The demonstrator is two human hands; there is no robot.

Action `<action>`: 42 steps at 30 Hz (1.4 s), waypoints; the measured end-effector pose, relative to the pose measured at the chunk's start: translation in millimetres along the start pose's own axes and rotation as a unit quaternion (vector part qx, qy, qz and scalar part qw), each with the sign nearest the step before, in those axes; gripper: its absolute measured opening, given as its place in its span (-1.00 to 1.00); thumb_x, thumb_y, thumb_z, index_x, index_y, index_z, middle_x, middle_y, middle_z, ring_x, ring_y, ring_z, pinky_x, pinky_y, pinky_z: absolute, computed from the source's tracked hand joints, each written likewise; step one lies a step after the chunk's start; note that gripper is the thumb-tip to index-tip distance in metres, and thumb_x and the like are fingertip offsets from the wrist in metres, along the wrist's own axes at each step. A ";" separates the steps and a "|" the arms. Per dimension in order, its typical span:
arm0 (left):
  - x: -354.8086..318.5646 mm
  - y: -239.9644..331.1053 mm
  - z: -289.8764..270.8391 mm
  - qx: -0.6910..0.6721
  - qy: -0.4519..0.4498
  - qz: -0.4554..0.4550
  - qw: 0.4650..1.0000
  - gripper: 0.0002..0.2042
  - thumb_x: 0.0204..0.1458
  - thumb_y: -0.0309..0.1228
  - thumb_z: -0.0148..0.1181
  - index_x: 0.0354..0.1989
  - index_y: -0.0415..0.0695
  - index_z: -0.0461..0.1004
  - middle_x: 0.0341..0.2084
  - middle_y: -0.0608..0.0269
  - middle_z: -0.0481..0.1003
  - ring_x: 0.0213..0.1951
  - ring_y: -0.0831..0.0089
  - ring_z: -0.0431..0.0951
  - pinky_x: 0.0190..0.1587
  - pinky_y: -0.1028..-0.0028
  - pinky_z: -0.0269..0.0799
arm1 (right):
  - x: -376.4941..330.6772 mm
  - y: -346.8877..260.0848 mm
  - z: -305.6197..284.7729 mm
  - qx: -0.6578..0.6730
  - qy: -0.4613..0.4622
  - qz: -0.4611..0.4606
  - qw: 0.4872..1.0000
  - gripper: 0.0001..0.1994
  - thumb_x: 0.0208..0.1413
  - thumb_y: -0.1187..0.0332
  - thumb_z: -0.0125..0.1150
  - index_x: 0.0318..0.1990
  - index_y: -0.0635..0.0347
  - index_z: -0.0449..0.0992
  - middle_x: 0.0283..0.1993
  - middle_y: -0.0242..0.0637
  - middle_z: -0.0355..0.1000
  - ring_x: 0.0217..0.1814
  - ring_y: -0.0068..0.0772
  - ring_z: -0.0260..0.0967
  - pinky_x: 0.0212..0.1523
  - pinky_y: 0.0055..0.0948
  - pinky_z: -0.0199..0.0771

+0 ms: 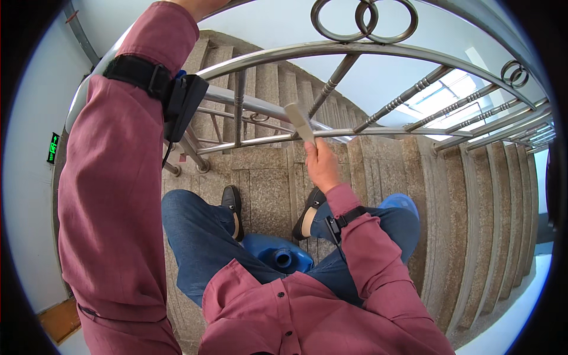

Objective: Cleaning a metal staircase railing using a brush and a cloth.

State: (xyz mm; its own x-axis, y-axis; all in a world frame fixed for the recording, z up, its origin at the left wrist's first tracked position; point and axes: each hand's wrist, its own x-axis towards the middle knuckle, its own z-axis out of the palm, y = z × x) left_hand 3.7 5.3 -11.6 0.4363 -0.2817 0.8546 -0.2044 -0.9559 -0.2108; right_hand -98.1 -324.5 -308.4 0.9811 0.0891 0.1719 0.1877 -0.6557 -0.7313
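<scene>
My right hand is closed round the lower end of a flat, pale beige strip-like tool, whose exact kind I cannot make out. The tool's upper end is slightly blurred and overlaps the metal bars of the stair railing; whether it touches them I cannot tell. My left arm reaches up to the top of the view. Only the wrist end of my left hand shows near the handrail, and its fingers are cut off by the frame edge.
A blue plastic jug with an uncapped neck stands between my legs. Something blue and rounded shows beyond my right knee. Stone steps descend at right; more steps lie beyond the railing. A lit green sign hangs on the left wall.
</scene>
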 end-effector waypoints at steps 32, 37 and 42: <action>-1.4 -1.2 -1.7 0.000 0.015 0.006 1.000 -0.88 0.25 -0.39 -0.01 -0.23 -0.16 0.41 -0.51 -0.08 0.56 -0.40 -0.12 0.60 -0.32 -0.05 0.48 | 27.3 19.2 -40.4 -0.262 -0.124 0.027 0.957 -0.61 0.42 0.07 -0.06 -0.19 0.25 0.49 -0.28 0.18 0.54 -0.14 0.32 0.51 -0.12 0.24 0.44; -3.0 -2.0 4.5 -0.003 0.044 0.031 0.999 -0.88 0.25 -0.38 0.00 -0.23 -0.16 0.41 -0.53 -0.08 0.54 -0.41 -0.10 0.60 -0.31 -0.03 0.48 | 30.5 22.2 -26.2 -0.255 -0.088 0.017 0.963 -0.60 0.43 0.05 -0.08 -0.19 0.21 0.50 -0.28 0.21 0.52 -0.15 0.39 0.48 -0.15 0.22 0.41; -4.2 -2.7 5.3 0.002 0.070 0.045 0.997 -0.88 0.24 -0.37 0.00 -0.22 -0.15 0.40 -0.56 -0.05 0.53 -0.43 -0.09 0.59 -0.33 -0.02 0.49 | 57.3 12.9 -6.2 -0.274 -0.105 0.020 0.956 -0.57 0.43 0.05 -0.10 -0.20 0.26 0.50 -0.25 0.21 0.52 -0.13 0.38 0.48 -0.13 0.22 0.42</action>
State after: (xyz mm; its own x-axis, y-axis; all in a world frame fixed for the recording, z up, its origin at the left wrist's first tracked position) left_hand 7.1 8.6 -17.2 0.2897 -0.3526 0.8898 -0.2344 -0.9275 -0.2912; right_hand -39.7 -332.6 -303.8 0.9856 0.1671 -0.0264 0.1540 -0.9507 -0.2692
